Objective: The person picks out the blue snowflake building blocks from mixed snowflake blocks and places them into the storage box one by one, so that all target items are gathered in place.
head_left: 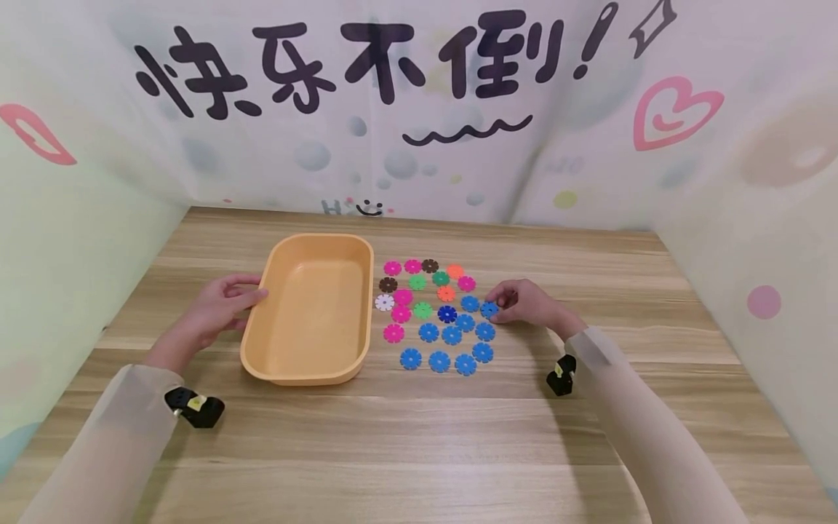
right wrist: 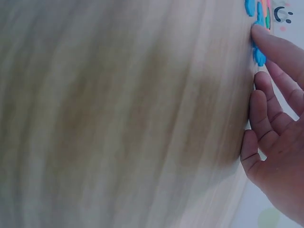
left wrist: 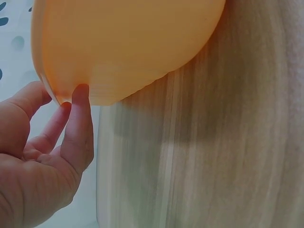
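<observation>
A shallow orange plastic basin with rounded corners stands left of the middle, with no pieces inside. My left hand holds its left rim; in the left wrist view fingers lie along the outer wall. To the right of the basin, many flat notched plastic discs are spread out. My right hand pinches a blue notched disc at the group's right edge between thumb and forefinger. In the right wrist view that blue disc shows at the fingertips, close to the wooden surface.
Several blue discs lie at the near side of the group, with pink discs, green discs and a white disc nearer the basin. Behind the wooden table hangs a printed cloth. Side cloths flank it.
</observation>
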Demonstrator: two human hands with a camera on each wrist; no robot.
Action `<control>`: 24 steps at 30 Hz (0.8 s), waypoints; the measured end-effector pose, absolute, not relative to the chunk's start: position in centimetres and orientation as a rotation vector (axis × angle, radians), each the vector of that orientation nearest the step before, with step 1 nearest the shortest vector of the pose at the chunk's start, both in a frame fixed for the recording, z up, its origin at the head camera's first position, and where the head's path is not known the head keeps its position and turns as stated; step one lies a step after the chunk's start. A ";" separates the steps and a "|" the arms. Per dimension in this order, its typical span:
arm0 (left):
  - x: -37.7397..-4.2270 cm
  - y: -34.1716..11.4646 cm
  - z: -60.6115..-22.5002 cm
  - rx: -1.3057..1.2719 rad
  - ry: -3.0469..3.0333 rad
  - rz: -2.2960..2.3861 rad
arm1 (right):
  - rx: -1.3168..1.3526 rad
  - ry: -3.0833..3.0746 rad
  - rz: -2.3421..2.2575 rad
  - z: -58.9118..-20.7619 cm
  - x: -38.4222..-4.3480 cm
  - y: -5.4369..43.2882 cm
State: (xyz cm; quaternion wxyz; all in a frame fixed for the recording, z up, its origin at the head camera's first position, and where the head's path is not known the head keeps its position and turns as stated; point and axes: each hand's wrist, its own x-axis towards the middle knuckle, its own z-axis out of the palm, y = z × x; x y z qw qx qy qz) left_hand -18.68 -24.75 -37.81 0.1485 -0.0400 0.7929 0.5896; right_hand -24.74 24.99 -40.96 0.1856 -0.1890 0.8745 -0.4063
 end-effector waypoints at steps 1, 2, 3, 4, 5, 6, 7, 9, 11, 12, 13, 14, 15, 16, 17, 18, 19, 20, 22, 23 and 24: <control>-18.7 -24.8 -37.8 -0.114 2.279 1.696 | -0.546 2.466 -1.157 -41.0 -24.7 25.0; -18.7 -24.8 -37.8 -0.113 2.279 1.695 | -0.547 2.469 -1.161 -41.1 -24.7 25.1; -18.7 -24.8 -37.8 -0.115 2.280 1.694 | -0.545 2.473 -1.162 -41.1 -24.7 25.1; -18.7 -24.8 -37.8 -0.114 2.280 1.693 | -0.532 2.481 -1.161 -41.2 -24.7 25.0; -18.7 -24.8 -37.8 -0.117 2.281 1.691 | -0.502 2.485 -1.156 -41.2 -24.7 25.0; -18.7 -24.8 -37.8 -0.117 2.283 1.688 | -0.493 2.488 -1.150 -41.3 -24.8 25.0; -18.7 -24.8 -37.8 -0.117 2.282 1.687 | -0.482 2.493 -1.143 -41.3 -24.8 25.0; -18.7 -24.8 -37.8 -0.118 2.286 1.681 | -0.454 2.497 -1.136 -41.3 -24.8 24.9; -18.7 -24.8 -37.8 -0.116 2.286 1.682 | -0.444 2.499 -1.132 -41.3 -24.9 24.9; -18.7 -24.8 -37.7 -0.114 2.286 1.684 | -0.452 2.499 -1.129 -41.3 -24.8 24.8; -18.7 -24.8 -37.8 -0.116 2.286 1.685 | -0.454 2.501 -1.128 -41.2 -24.9 24.8; -18.6 -24.9 -37.8 -0.114 2.287 1.687 | -0.459 2.501 -1.128 -41.2 -24.9 24.8; -18.6 -24.9 -37.8 -0.115 2.286 1.689 | -0.464 2.501 -1.129 -41.2 -24.9 24.8; -18.6 -24.9 -37.8 -0.116 2.286 1.691 | -0.467 2.502 -1.127 -41.2 -24.8 24.7; -18.6 -24.9 -37.8 -0.119 2.285 1.692 | -0.471 2.503 -1.127 -41.2 -24.8 24.7; -18.6 -24.9 -37.7 -0.116 2.285 1.691 | -0.476 2.502 -1.128 -41.2 -24.9 24.7; -18.6 -24.9 -37.8 -0.117 2.285 1.689 | -0.473 2.502 -1.131 -41.2 -24.9 24.6; -18.6 -24.9 -37.8 -0.115 2.284 1.689 | -0.471 2.504 -1.133 -41.2 -24.9 24.6; -18.6 -24.8 -37.8 -0.116 2.282 1.690 | -0.467 2.512 -1.138 -41.1 -24.9 24.6; -18.6 -24.8 -37.8 -0.115 2.280 1.692 | -0.467 2.515 -1.141 -41.1 -24.9 24.6; -18.6 -24.8 -37.8 -0.113 2.280 1.692 | -0.464 2.521 -1.141 -41.1 -24.9 24.6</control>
